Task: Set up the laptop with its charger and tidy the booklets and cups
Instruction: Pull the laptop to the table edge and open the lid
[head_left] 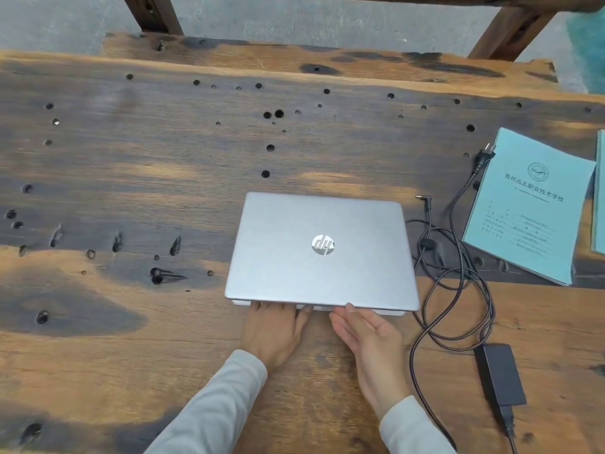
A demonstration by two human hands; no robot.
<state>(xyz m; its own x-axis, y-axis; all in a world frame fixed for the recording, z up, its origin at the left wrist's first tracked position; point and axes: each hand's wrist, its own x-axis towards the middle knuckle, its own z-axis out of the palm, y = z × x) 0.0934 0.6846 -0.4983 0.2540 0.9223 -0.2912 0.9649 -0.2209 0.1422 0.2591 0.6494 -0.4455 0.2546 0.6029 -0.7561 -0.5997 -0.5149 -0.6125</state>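
— Two hands meet at the near edge of the silver laptop (322, 250), yes?

— Yes. The left hand (273, 332) lies palm down on the worktop (131, 198), fingers spread loosely, their tips tucked under the front lip of the lid. The right hand (368, 342) is turned on its side, fingers straight and pressed together, the thumb touching the lid's front edge. Neither hand is closed around anything.

— Is the lid up?

— Barely. It sits just off the base along the near side, a thin white strip of the base showing beneath it. The logo faces up.

— Where does the laptop sit?

— Right of the worktop's middle, closer to the near edge than the far one.

— And the charger?

— Its black power brick (501, 375) lies near the right end of the near edge. The black cable (458, 290) loops in a loose tangle between the brick and the laptop's right side. The barrel connector (424, 199) lies free on the wood just off the laptop's far right corner, not plugged in. The wall plug (484, 157) rests against the left edge of a teal booklet (530, 204).

— Only one booklet?

— A second teal booklet (600, 194) shows as a sliver at the right edge, beside the first. Both lie flat.
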